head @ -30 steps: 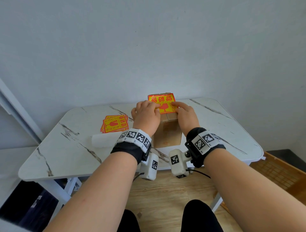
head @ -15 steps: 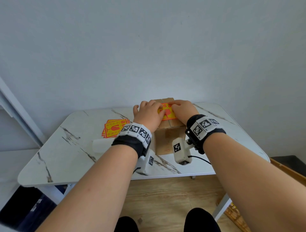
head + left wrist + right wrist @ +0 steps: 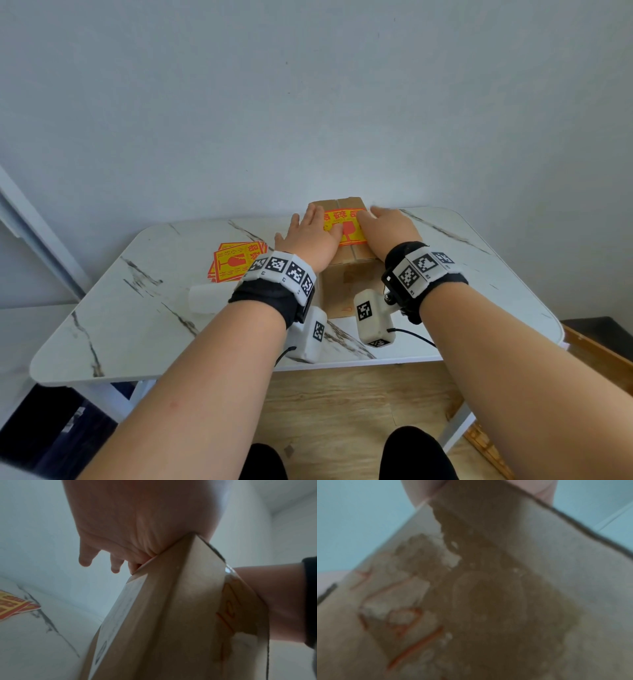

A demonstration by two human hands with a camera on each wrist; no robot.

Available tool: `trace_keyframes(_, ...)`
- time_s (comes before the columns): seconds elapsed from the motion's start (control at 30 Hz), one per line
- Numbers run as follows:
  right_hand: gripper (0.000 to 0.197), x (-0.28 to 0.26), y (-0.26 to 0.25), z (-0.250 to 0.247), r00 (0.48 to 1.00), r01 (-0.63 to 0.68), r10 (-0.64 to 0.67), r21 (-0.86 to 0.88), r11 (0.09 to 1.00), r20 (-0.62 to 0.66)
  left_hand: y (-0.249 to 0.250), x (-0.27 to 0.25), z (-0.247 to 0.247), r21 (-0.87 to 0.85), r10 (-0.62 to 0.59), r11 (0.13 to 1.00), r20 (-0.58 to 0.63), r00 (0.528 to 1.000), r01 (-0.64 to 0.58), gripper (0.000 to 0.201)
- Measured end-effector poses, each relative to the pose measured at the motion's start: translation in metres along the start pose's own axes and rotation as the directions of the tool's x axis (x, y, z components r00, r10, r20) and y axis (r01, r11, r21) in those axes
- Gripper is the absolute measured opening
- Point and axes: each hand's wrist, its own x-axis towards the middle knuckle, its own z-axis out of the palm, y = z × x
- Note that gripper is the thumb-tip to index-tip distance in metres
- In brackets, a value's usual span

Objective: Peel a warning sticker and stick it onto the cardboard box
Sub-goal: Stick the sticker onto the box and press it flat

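Both my left hand (image 3: 310, 236) and right hand (image 3: 387, 228) press flat-fingered on the sticker (image 3: 346, 228) atop the box (image 3: 346, 281), gripping nothing; uneven pressing could trap wrinkles.

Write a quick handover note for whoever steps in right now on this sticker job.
Left hand: flat, fingers straight, pressing the warning sticker.
Right hand: the same from the other side.
The sticker lies on top of the cardboard box; the spare sticker stack sits left on the table.
Done: peeled, placed.
Left: smooth the edges, lift both hands.
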Motion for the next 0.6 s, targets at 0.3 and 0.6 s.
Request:
trace_keyframes(0.3, 0.053, 0.007, -0.004, 0.001, 0.964, 0.251, -0.230, -0.159, 0.955, 0.135, -0.004, 0.004, 0.003, -0.167, 0.041, 0.985, 0.004, 0.999, -0.040, 0.061)
trace_keyframes(0.6, 0.060, 0.007, -0.009, 0.003, 0.988, 0.124, -0.099, -0.226, 0.966, 0.120, -0.005, 0.003, 0.004, -0.185, 0.042, 0.982, 0.004, 0.999, -0.040, 0.057)
